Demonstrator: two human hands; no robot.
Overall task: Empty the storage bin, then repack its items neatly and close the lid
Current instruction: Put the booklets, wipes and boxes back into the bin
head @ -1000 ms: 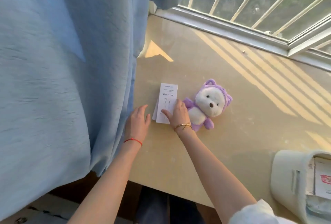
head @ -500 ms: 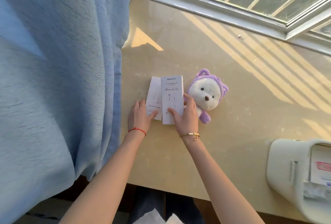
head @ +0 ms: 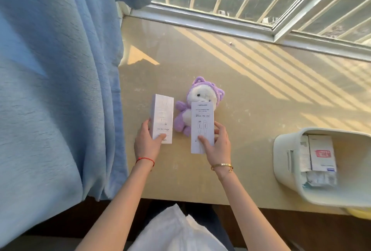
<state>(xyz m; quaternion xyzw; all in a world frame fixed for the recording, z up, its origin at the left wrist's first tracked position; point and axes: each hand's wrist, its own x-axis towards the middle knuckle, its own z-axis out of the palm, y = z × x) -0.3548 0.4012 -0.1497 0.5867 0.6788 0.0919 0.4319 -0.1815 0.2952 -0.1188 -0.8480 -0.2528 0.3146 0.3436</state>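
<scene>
Two slim white cable boxes are lifted above the beige sill. My left hand [head: 147, 142] grips the left box [head: 162, 116] at its lower end, thumb across the front. My right hand [head: 215, 144] grips the right box [head: 202, 125] the same way; this box covers part of a purple plush bear [head: 187, 110] lying on the sill between the two boxes. At the right edge sits the white storage bin [head: 285, 158], open, with several white packets and a red-stamped box inside.
A blue curtain [head: 60, 90] hangs close on the left, touching the sill's edge. The window frame [head: 200, 20] with bars runs along the back. Bare sunlit sill lies between the bear and the bin. White cloth [head: 176, 230] lies on my lap below.
The two boxes lay stacked beside the bear; my hands have taken one each, drawn them apart and raised them. The right box now overlaps the bear.
</scene>
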